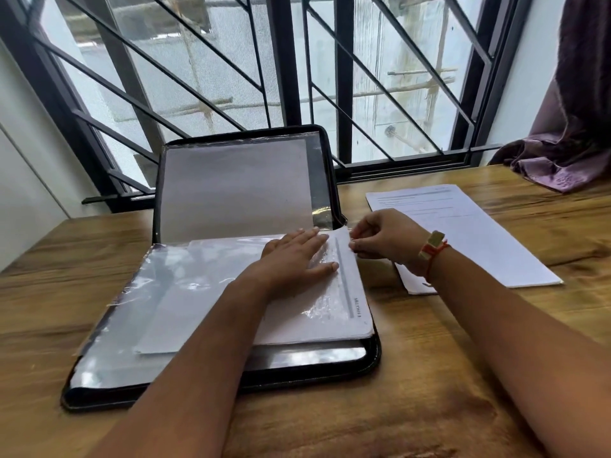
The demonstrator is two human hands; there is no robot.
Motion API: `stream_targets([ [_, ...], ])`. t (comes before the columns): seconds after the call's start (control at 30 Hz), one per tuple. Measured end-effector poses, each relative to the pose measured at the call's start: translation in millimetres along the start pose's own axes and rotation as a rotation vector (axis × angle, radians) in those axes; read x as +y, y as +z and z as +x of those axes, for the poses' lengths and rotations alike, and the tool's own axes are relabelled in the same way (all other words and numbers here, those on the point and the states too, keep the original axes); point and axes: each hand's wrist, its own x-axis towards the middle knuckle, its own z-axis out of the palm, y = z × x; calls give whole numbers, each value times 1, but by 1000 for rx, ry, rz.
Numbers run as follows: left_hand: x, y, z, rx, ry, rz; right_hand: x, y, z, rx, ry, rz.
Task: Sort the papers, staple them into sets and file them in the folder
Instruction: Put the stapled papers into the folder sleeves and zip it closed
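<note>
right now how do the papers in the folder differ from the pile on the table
The folder papers lie partly covered by a clear sleeve; the pile lies bare on the table. The left hand presses the folder papers and the right hand pinches their corner; no fingers hold the pile. Both are white printed sheets.

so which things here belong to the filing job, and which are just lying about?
Job: folder, plastic sleeve, paper set pinched by right hand, left hand pressing the sleeve, loose paper stack.
Lying about: curtain, window grille.
</note>
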Motion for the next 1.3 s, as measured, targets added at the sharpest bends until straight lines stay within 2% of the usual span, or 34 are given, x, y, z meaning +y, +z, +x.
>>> stream_targets([
  [0.17, 3, 1, -2, 36, 11, -21, 0, 12, 0, -42, -137, -196],
  [0.37, 4, 2, -2, 46, -3, -58, -13, 16, -10, -84, -96, -88],
  [0.5, 3, 3, -1, 59, -15, -76, -18, 15, -16, -170, 33, 69],
  [0.67, 5, 3, -2, 72, -20, -128, -16, 16, -17, -295, 202, 418],
  [0.83, 5, 0, -2, 59, -25, -192, -14, 24, -12, -401, 236, 660],
  [0.9, 5, 0, -2, 57, -23, -210, -16, 24, -12, -342, 244, 618],
  [1.03, 3, 1, -2, 31, -23, -241, -16, 24, -16, -209, 211, 343],
  [1.2, 4, 1, -4, 5, -34, -250, -22, 26, -25, -191, 175, 247],
  [1.3, 4, 1, -3, -19, -42, -269, -27, 30, -29, -233, 169, 279],
])
